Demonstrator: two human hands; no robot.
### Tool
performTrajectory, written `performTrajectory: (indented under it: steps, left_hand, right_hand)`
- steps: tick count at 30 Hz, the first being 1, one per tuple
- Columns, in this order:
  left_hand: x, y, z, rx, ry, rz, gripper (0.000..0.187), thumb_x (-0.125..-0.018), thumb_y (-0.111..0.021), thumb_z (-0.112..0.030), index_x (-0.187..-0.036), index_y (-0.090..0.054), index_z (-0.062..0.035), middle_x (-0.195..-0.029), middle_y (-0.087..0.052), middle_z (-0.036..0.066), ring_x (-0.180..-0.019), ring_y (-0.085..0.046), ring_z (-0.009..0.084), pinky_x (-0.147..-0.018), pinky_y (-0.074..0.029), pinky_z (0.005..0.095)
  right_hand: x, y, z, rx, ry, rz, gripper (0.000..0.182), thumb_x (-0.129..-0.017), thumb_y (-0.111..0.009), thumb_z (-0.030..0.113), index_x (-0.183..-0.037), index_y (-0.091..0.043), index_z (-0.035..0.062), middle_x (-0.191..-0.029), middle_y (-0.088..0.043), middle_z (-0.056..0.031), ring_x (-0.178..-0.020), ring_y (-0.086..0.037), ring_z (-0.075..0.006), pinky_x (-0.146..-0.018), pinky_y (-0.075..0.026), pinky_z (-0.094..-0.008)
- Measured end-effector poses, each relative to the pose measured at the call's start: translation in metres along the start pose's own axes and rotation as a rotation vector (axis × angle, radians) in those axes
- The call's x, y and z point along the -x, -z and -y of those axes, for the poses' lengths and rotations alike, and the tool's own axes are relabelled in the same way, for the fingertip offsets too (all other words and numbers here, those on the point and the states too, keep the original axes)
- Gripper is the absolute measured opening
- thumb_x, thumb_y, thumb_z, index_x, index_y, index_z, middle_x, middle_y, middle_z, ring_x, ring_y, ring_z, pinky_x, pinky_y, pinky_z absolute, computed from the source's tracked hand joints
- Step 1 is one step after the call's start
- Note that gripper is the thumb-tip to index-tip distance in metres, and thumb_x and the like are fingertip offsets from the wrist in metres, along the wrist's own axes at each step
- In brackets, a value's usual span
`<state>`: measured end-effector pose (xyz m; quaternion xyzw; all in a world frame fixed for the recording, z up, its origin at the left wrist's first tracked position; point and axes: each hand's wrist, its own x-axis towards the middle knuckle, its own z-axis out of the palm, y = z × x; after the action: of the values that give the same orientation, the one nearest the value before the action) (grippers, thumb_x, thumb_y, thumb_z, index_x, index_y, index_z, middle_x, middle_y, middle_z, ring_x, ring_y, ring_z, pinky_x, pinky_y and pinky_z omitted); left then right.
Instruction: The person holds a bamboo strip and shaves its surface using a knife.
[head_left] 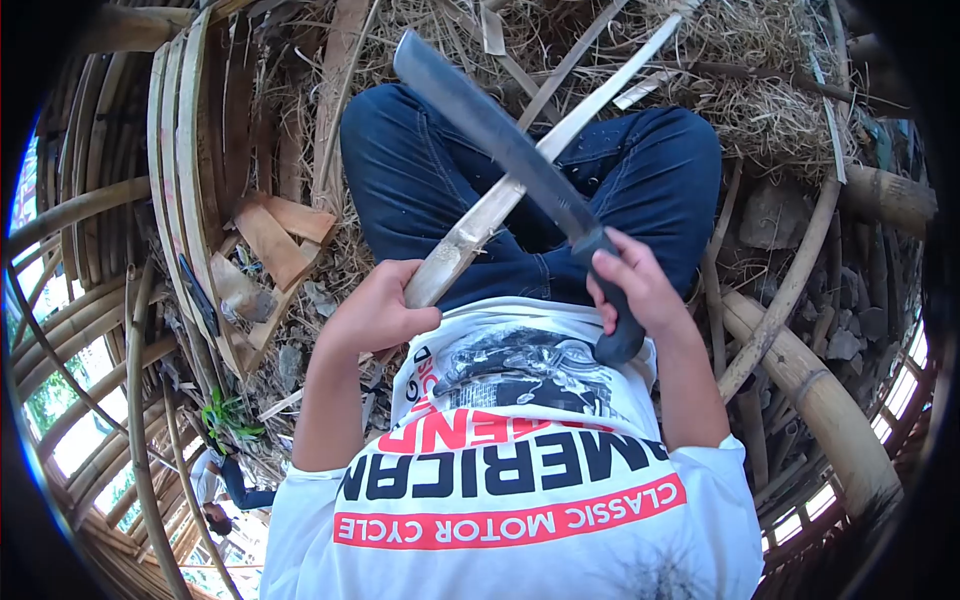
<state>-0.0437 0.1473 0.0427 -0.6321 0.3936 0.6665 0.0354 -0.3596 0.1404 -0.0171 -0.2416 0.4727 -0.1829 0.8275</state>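
My left hand (385, 308) is closed around the near end of a long pale bamboo strip (590, 108), which slants away over my lap toward the upper right. In my right hand (637, 283) is the black handle of a machete (490, 130). Its broad dark blade points to the upper left and crosses over the strip. A rough, whittled patch shows on the strip between my left hand and the blade. Both hands are just in front of my shirt, above my crossed legs in dark jeans (400, 180).
Pale wooden planks (180, 140) stand at the left, beside cut wood blocks (275, 240). Dry straw (760, 110) covers the ground ahead. Thick bamboo poles (815, 390) lie at the right among stones (845, 343). Another person (235, 480) is farther off at lower left.
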Motion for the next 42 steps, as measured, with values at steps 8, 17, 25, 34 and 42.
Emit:
performTrajectory:
  steps: [8,17,25,34,42]
  left_hand:
    - [-0.005,0.006,0.013,-0.045,-0.105,-0.043,0.048,-0.069,-0.070,-0.010,-0.114,-0.063,0.0060,-0.065,-0.057,-0.001,-0.051,-0.053,0.0064,-0.045,-0.042,0.0250]
    - [0.005,0.010,0.001,0.019,-0.020,-0.051,0.051,-0.070,-0.072,-0.009,-0.118,-0.062,0.0043,-0.066,-0.057,-0.002,-0.050,-0.052,0.0060,-0.044,-0.040,0.0238]
    - [0.001,0.008,0.001,-0.030,-0.033,-0.062,0.051,-0.070,-0.072,-0.009,-0.119,-0.062,0.0049,-0.066,-0.057,-0.002,-0.050,-0.052,0.0054,-0.046,-0.040,0.0228]
    - [-0.003,0.009,0.005,-0.032,-0.065,-0.028,0.047,-0.071,-0.072,-0.010,-0.114,-0.063,0.0060,-0.067,-0.057,-0.002,-0.050,-0.051,0.0056,-0.046,-0.040,0.0236]
    - [-0.010,0.010,0.011,0.005,-0.096,-0.051,0.050,-0.071,-0.073,-0.010,-0.118,-0.062,0.0055,-0.066,-0.059,-0.001,-0.049,-0.053,0.0061,-0.044,-0.040,0.0231]
  right_hand:
    - [0.001,0.007,-0.004,-0.004,0.019,-0.009,0.040,-0.100,-0.056,0.029,-0.129,-0.051,0.0027,-0.065,-0.052,-0.0043,-0.044,-0.049,-0.0086,-0.040,-0.046,-0.0243]
    - [0.003,0.008,-0.001,0.005,0.069,-0.042,0.035,-0.099,-0.055,0.025,-0.126,-0.051,0.0023,-0.064,-0.054,-0.0052,-0.044,-0.050,-0.0093,-0.041,-0.047,-0.0252]
    - [0.005,0.003,-0.008,0.018,0.037,0.042,0.033,-0.101,-0.054,0.026,-0.126,-0.051,0.0035,-0.066,-0.054,-0.0046,-0.045,-0.050,-0.0093,-0.042,-0.047,-0.0254]
    - [0.002,0.004,-0.005,0.055,0.008,0.062,0.036,-0.101,-0.053,0.027,-0.127,-0.051,0.0031,-0.064,-0.051,-0.0041,-0.044,-0.049,-0.0094,-0.042,-0.046,-0.0245]
    - [-0.001,-0.005,-0.001,-0.007,-0.051,0.144,0.029,-0.099,-0.057,0.025,-0.117,-0.051,0.0034,-0.066,-0.053,-0.0033,-0.046,-0.050,-0.0092,-0.042,-0.047,-0.0256]
